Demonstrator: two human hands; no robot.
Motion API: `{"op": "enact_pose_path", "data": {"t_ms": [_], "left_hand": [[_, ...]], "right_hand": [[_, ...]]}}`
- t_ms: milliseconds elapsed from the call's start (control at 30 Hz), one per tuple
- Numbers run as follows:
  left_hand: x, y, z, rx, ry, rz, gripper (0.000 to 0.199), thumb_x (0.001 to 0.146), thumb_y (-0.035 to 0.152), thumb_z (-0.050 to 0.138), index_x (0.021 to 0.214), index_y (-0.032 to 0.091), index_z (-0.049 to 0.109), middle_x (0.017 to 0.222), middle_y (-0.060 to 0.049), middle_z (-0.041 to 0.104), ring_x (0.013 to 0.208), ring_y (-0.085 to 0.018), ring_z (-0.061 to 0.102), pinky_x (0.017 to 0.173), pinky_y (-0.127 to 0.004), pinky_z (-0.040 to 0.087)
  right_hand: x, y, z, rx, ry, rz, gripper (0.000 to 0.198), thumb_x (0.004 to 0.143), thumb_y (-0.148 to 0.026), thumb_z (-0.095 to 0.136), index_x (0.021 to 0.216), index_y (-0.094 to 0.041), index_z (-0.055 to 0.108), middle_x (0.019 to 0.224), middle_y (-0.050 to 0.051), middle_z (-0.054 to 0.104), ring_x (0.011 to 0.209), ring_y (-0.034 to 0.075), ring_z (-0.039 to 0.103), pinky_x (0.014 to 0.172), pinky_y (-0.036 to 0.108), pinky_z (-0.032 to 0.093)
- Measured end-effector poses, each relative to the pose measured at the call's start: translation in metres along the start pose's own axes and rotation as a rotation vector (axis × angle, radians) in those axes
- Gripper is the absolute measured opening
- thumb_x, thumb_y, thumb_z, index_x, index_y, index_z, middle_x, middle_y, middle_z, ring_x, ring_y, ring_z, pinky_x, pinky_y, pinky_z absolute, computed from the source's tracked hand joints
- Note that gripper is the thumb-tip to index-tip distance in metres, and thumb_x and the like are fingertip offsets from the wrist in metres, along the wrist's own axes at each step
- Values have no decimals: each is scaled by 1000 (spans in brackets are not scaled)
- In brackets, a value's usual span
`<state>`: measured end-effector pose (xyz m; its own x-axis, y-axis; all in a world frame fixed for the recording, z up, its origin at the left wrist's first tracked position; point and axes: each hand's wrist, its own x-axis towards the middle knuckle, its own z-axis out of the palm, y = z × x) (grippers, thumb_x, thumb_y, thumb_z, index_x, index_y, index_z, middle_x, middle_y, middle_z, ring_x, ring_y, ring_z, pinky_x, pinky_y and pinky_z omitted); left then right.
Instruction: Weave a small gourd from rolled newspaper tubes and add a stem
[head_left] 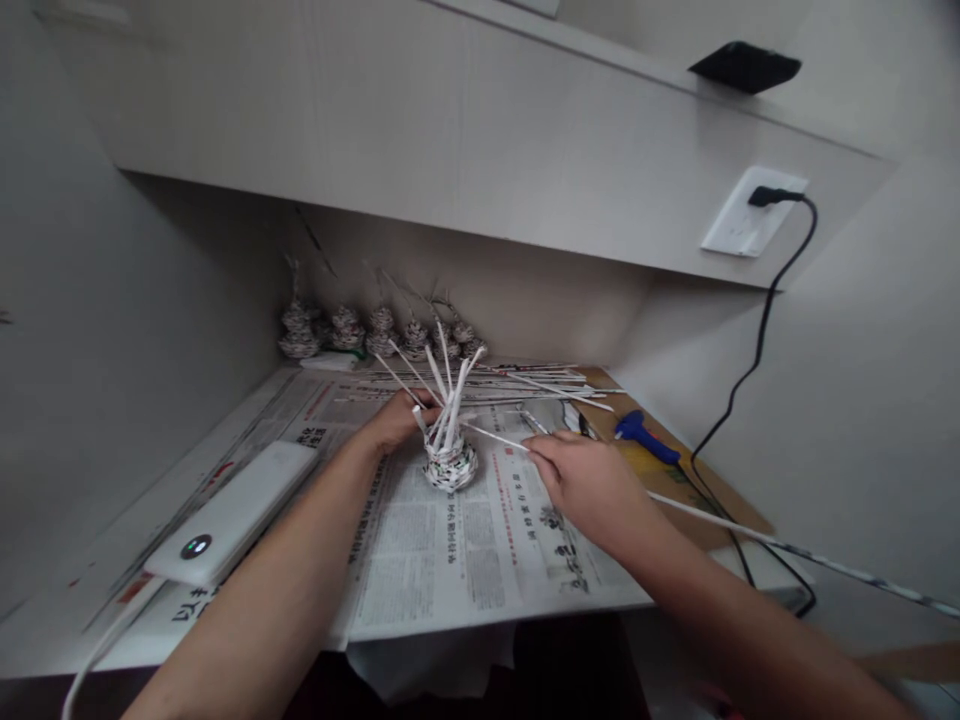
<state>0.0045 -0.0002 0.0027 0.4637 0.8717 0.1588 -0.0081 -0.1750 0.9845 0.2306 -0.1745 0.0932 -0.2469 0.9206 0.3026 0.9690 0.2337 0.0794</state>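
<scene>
Pinching a long paper strip [495,437] in our nearly closed right hand [574,470], we curl our left hand [401,420] around the upright stalks [454,420] of the small woven piece [450,469] on the newspaper-covered bench [420,585].

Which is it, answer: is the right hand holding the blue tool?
No, the right hand pinches a thin strip; the blue tool lies apart.

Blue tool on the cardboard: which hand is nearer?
Right. The right hand is just left of the blue tool, apart from it, holding a paper strip; the left hand is farther left, at the woven paper piece.
</scene>
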Motion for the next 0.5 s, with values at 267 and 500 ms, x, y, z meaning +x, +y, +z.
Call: {"op": "enact_pose_path", "data": {"t_ms": [267,500], "left_hand": [[-1,0,-1,-11,-37,5,22,65,28,72,79,12,71,66,-4,69,63,-17,59,61,-26,46],[-1,0,-1,9,-8,-10,26,65,31,73,80,11,71,63,-3,68,62,-17,58,60,-25,46]], "right_hand": [[9,16,14,289,-24,3,25,93,-29,46,98,-26,71,91,2,74,82,18,65,72,27,43],[-1,20,7,251,28,35,25,92,-28,47,98,-27,71,86,2,74,78,18,65,71,28,44]]}}
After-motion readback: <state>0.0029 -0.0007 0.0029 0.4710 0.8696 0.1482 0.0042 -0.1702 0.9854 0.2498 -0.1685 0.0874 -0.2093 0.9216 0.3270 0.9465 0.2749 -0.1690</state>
